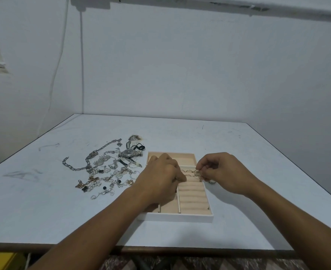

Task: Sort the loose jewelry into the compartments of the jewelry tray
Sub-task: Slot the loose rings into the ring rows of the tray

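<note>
White worktop (238, 152), peach jewelry tray (180, 218) dead centre, loose jewelry pile (106, 168) off to its left. Left hand (158, 178) curls over the tray, grip unreadable. Right hand (223, 172) pinches a ring (197, 173) just above the ring rolls (193, 195), whose slots run crosswise beneath it.

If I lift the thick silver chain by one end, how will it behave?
Probably floppy: the thick silver chain lies in loose curves. Its large metal links suggest some weight for its size, and it may drag the jewelry pile that it touches.
</note>
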